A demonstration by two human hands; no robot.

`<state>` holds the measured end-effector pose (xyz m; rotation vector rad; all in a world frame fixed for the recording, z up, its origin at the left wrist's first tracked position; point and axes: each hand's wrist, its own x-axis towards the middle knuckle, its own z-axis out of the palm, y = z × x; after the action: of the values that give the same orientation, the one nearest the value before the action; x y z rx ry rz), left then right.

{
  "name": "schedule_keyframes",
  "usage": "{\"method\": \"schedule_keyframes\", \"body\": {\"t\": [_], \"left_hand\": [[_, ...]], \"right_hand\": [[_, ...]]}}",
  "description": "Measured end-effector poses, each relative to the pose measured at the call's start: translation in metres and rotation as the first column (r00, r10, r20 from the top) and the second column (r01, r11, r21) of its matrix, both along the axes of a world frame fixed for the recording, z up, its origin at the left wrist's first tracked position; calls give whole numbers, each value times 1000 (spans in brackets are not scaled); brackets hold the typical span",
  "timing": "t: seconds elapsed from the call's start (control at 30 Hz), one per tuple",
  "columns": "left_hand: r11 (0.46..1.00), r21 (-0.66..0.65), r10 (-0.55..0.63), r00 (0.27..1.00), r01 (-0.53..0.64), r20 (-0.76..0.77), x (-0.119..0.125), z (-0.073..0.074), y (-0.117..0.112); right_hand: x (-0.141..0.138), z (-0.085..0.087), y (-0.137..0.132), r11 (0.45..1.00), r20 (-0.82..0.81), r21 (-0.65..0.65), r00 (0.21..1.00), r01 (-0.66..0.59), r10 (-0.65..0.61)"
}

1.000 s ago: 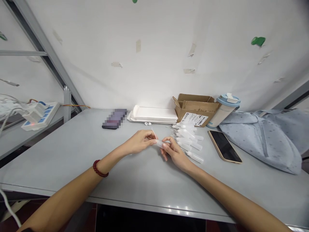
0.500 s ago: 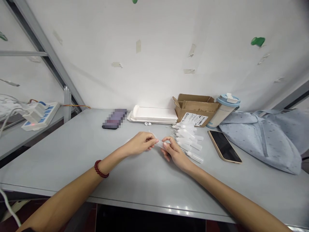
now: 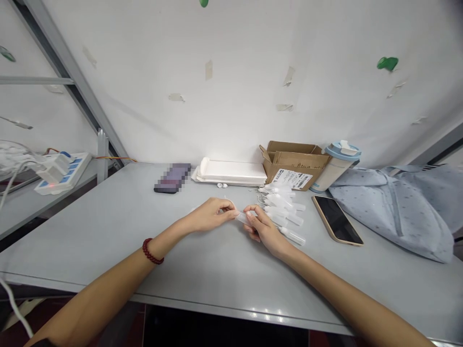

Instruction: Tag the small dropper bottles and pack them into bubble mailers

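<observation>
My right hand (image 3: 265, 231) is closed around the right end of a small translucent white plastic tube (image 3: 242, 218), thumb and forefinger pinching it. From the left, my left hand (image 3: 211, 214) has its thumb and fingertips pinched at the tube's other end, and a thin white strip or cord (image 3: 228, 200) arcs up beside those fingers. The fingers cover much of both ends. Just right of my right hand lie several similar small white tubes (image 3: 284, 213) with narrow tips and thin strings, in a loose row on the grey table (image 3: 217, 274).
Along the wall stand a stack of flat white packets (image 3: 233, 169), an open cardboard box (image 3: 298, 164) and a blue-lidded cup (image 3: 331, 168). Phones lie at left (image 3: 172, 178) and right (image 3: 337, 219). A pale blue bag (image 3: 394, 212) covers the far right; a power strip (image 3: 67, 173) sits at left.
My left fingers have shifted slightly at the tube's end, curling less beneath it. My right hand keeps its pinch in nearly the same place. The tubes on the table have not moved.
</observation>
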<state>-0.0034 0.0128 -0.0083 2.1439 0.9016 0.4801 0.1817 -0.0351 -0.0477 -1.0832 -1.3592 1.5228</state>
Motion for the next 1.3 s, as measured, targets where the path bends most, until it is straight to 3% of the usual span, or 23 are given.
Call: {"method": "schedule_keyframes", "body": {"t": [0.23, 0.43, 0.57, 0.77, 0.97, 1.07, 1.2, 1.3], "left_hand": [[972, -230, 46, 999, -40, 19, 1, -3, 1], [945, -309, 122, 992, -107, 30, 4, -3, 2], [941, -333, 88, 993, -57, 81, 5, -3, 1], [974, -223, -12, 993, 39, 121, 4, -4, 0], [996, 90, -20, 999, 17, 40, 6, -5, -4], [990, 140, -16, 999, 9, 50, 7, -6, -5], [988, 142, 48, 997, -57, 64, 4, -7, 2], [950, 252, 185, 982, -186, 29, -5, -11, 19]], "right_hand": [[-2, -3, -2, 997, 21, 74, 1000, -6, 4], [-4, -4, -4, 972, 217, 237, 974, 6, -59], [-2, -3, -4, 963, 260, 269, 964, -10, -63], [3, -6, 1, 970, 230, 244, 972, -10, -48], [6, -6, 5, 983, 170, 181, 985, -8, -23], [7, -5, 5, 990, 146, 142, 989, 3, -24], [5, -2, 3, 988, 159, 144, 984, 53, -76], [6, 0, 3, 951, 299, 283, 930, 127, -213]]}}
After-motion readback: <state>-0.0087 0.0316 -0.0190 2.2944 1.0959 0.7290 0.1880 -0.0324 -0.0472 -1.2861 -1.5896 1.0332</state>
